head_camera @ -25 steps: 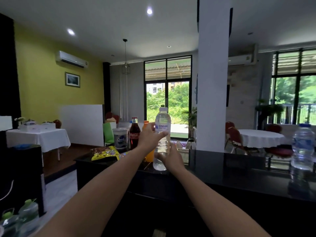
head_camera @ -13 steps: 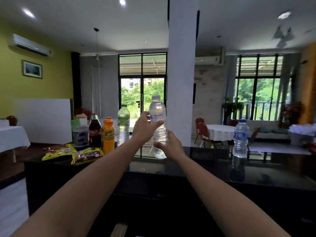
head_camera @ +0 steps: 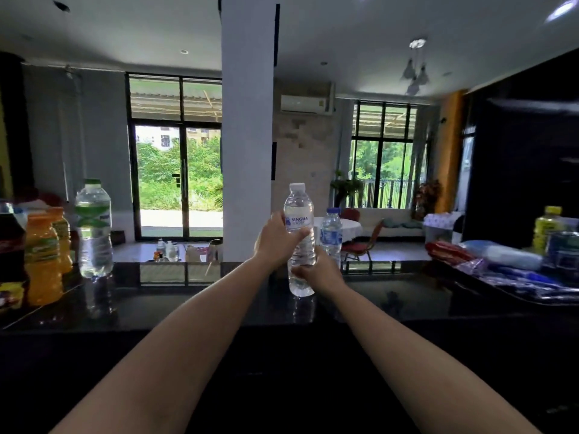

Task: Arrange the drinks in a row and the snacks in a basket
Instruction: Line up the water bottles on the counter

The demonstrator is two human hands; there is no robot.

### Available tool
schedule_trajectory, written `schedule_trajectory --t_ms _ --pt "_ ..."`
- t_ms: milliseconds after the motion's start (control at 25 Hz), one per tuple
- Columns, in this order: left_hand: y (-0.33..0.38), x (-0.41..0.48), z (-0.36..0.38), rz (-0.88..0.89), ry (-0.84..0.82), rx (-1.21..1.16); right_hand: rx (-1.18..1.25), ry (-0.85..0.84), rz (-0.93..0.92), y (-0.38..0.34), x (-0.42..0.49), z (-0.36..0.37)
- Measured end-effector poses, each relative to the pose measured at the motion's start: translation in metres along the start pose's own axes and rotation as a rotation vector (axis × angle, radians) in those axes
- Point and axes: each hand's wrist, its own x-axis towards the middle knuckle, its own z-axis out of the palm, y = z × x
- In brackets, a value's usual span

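Both hands hold a clear water bottle [head_camera: 299, 214] with a white cap upright at the middle of the black counter [head_camera: 188, 299]; its base looks at or just above the surface. My left hand [head_camera: 275, 238] grips it at the label, my right hand [head_camera: 319, 270] grips its lower part. A second water bottle [head_camera: 331, 233] with a blue cap stands just behind to the right. At the left stand a green-capped water bottle [head_camera: 93, 227], two orange juice bottles [head_camera: 42, 258] and a dark cola bottle [head_camera: 11, 245].
On the right end of the counter lie snack packets: a red one [head_camera: 448, 252] and blue and white ones [head_camera: 513, 258], beside a yellow drink bottle [head_camera: 546, 230] and a dark tub [head_camera: 564, 252]. A white pillar [head_camera: 247, 130] rises behind the counter.
The view has swung to the right; the held bottle travelled right along the counter, away from the left group of drinks. Both hands keep their grip. The snacks at the right came into view.
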Motion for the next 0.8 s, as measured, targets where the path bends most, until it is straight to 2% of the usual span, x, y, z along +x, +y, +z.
schedule_trajectory --t_ms 160,360,480,600,800 --pt "0.001 0.017 0.038 0.029 -0.008 0.037 0.093 0.041 0.016 0.031 0.02 -0.01" --pt "-0.02 0.044 0.052 -0.04 0.022 0.025 0.139 0.147 0.007 0.046 0.05 0.01" --pt "-0.03 0.06 0.06 -0.06 0.033 0.028 0.175 0.252 0.088 0.047 0.063 0.027" --pt "-0.04 0.072 0.07 -0.07 0.05 0.018 0.09 0.311 0.165 0.048 0.073 0.037" --pt "-0.047 0.084 0.085 -0.048 0.082 0.022 -0.069 0.366 0.155 0.056 0.082 0.039"
